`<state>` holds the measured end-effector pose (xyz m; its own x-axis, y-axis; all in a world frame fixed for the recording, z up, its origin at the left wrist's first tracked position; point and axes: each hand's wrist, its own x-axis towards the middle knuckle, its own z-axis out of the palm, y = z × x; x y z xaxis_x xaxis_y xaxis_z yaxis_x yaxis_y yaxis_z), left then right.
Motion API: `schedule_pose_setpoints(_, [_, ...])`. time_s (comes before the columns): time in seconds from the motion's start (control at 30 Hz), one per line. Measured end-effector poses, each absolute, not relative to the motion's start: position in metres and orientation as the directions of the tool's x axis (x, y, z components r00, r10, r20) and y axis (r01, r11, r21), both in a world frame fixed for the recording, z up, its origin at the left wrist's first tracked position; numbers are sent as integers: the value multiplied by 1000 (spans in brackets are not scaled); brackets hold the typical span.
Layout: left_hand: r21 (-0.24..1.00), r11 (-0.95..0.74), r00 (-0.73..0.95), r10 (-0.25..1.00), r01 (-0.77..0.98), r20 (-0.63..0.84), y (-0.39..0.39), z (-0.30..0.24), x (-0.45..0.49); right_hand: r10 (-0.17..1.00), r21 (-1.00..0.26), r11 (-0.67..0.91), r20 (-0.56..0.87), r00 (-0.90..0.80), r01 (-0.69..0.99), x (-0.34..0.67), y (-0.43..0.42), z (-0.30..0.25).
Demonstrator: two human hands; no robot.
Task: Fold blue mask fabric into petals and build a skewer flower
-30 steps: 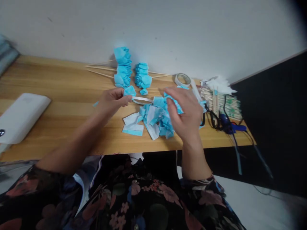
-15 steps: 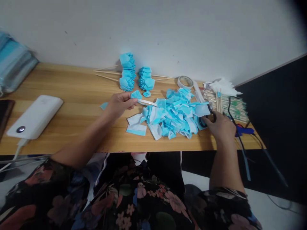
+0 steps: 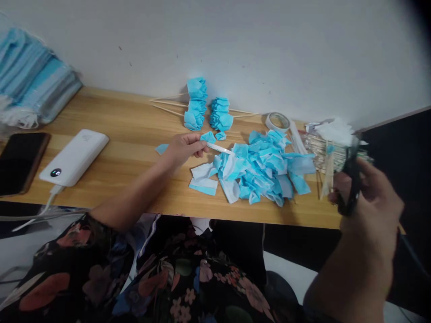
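Observation:
My left hand (image 3: pixel 183 148) rests on the wooden table (image 3: pixel 128 134) with its fingers pinched on a small blue folded piece (image 3: pixel 208 137) and a thin white strip (image 3: pixel 220 148). Just right of it lies a pile of cut blue and white mask pieces (image 3: pixel 262 172). My right hand (image 3: pixel 368 197) is raised off the table's right end, closed around a black tool that looks like scissors (image 3: pixel 352 181). Behind the left hand, two wooden skewers threaded with blue folded pieces (image 3: pixel 197 103) (image 3: pixel 220 115) lie by the wall.
A tape roll (image 3: pixel 278 121), a bundle of sticks (image 3: pixel 323 148) and white fluff (image 3: pixel 336 131) sit at the back right. A white power bank (image 3: pixel 76 156), a dark phone (image 3: pixel 20 162) and a stack of blue masks (image 3: pixel 30 85) are on the left.
My right hand left the blue pile, reached to the table's right end, took the black scissors and lifted them. The left hand kept its hold. The view shifted left.

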<state>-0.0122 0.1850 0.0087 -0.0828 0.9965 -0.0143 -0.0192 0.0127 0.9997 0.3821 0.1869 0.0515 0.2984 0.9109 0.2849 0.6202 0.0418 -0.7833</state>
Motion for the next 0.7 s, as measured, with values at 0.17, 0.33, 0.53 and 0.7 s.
schedule_pose_setpoints(0.17, [994, -57, -133, 989, 95, 70, 184, 10, -12, 989, -998, -53, -54, -137, 13, 296, 133, 53])
schedule_pose_setpoints(0.33, [990, -74, -129, 988, 120, 89, 184, 10, -12, 857, -919, -370, -280, -433, -136, 244, 114, 42])
schedule_pose_setpoints(0.53, [999, -22, -112, 993, 30, 25, 181, 14, -8, 824, -880, -447, -337, -456, -157, 217, 122, 36])
schedule_pose_setpoints(0.7, [1000, 24, -107, 994, 0, -24, 179, 17, -7, 830, -872, -457, -348, -435, -174, 206, 128, 32])
